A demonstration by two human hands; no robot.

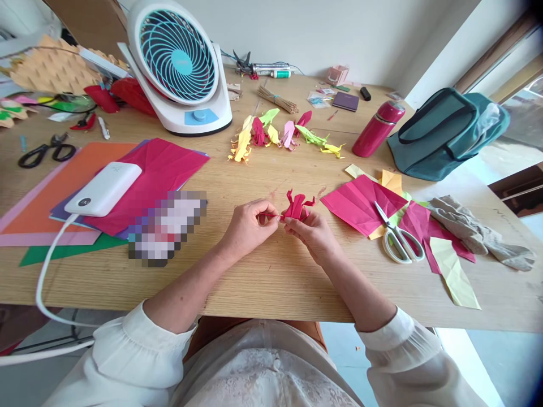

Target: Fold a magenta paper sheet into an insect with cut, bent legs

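Between my two hands, above the wooden table, is a dark red folded paper figure (pixel 297 207) with thin bent limbs. My left hand (pixel 251 225) pinches a thin limb at its left side between thumb and fingertips. The body rests in my right hand (pixel 313 233), whose thumb presses on it from the near side. My fingertips nearly meet at the limb. Beyond the hands stand several finished paper figures, among them a yellow one (pixel 241 146), a pink one (pixel 289 135) and a green one (pixel 311 135).
To the right, white-handled scissors (pixel 401 240) lie on red paper scraps (pixel 360 203) beside a grey glove (pixel 462 223). A red bottle (pixel 377 130) and teal bag (pixel 449 135) stand behind. At left are a white power bank (pixel 104 188) on coloured sheets, a fan (pixel 182 62) and black scissors (pixel 46 151).
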